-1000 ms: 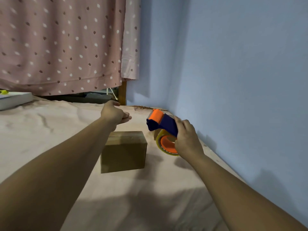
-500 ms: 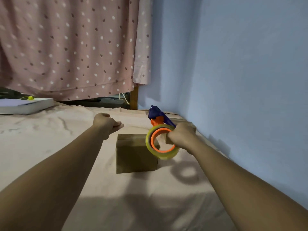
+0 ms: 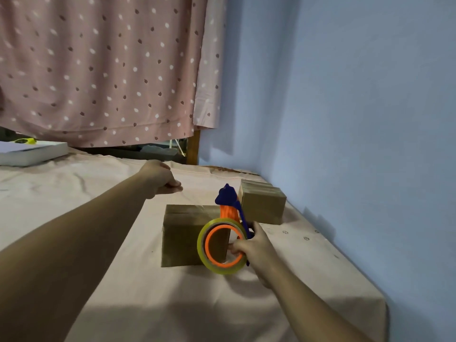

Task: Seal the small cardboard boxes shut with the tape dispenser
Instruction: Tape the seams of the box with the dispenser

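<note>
1. The right hand (image 3: 254,245) holds the tape dispenser (image 3: 228,233) by its handle, fingers wrapped around it. The dispenser stands on its side at the near right corner of the nearer cardboard box (image 3: 191,236), with the blue head up and the yellowish tape roll (image 3: 222,245) toward the camera. I think this grip keeps the head free to come down on the top of the box.

2. The left hand (image 3: 160,177) hovers beyond the nearer box and a little to its left, with the fingers curled in loosely and nothing in them. It does not touch the box. It is probably waiting to steady the box or press the flaps.

3. The nearer box stands on the pink cloth (image 3: 123,280) with its flaps folded down; a seam line shows on top. Whether tape is already there, I cannot tell.

4. A second cardboard box (image 3: 262,206) stands behind and to the right, near the blue wall (image 3: 345,119), apart from the first box.

5. To the right, the bed edge and wall are close, so the dispenser has little room there. To the left, the cloth is open, apart from a white book (image 3: 32,153) far off under the dotted curtain (image 3: 98,70).
</note>
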